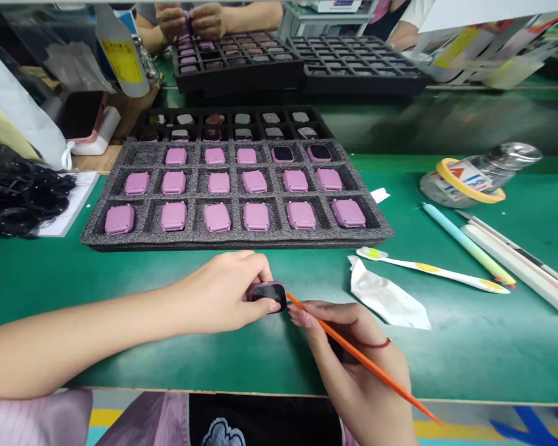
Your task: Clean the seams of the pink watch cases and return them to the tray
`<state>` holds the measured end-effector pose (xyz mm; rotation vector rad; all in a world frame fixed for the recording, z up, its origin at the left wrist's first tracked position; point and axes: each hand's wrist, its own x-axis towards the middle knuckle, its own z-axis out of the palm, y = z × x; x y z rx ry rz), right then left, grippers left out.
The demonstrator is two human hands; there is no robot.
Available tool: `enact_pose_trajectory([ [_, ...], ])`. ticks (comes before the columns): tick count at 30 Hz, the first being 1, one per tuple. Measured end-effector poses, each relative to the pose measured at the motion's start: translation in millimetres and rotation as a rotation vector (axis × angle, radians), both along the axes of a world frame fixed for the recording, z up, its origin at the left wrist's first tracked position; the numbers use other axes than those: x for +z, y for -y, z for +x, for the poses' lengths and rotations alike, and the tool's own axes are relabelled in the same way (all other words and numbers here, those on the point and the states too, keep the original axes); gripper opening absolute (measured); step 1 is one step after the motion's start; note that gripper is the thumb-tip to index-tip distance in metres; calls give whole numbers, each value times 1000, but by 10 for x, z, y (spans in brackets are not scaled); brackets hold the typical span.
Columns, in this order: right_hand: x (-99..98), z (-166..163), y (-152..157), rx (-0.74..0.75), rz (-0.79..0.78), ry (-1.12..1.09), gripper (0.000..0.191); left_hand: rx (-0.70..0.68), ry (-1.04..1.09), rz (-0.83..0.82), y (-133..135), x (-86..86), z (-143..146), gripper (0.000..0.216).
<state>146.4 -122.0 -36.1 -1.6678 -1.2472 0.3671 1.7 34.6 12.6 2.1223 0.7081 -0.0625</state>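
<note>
My left hand grips a small smartwatch body with a glossy black face and purple edge, thumb on the face. In my right hand is a thin orange stick, held like a pen. Its pointed tip is at the right edge of the watch body; whether it touches I cannot tell. Just beyond my hands lies a dark grey foam tray, its compartments holding purple watch bodies, most with the purple side up and two with dark faces up. A crumpled white wipe rests right of my hands.
A toothbrush, a blue-green pen and a glass bottle with a yellow ring are on the right. At the left are black bands and a phone. Another person's hands work over a far tray.
</note>
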Motion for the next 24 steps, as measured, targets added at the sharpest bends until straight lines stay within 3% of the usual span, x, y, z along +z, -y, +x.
enact_pose_trajectory([
  [24,49,-107,-11,46,89,280,15,-16,11,15,-4,-13,4,16],
])
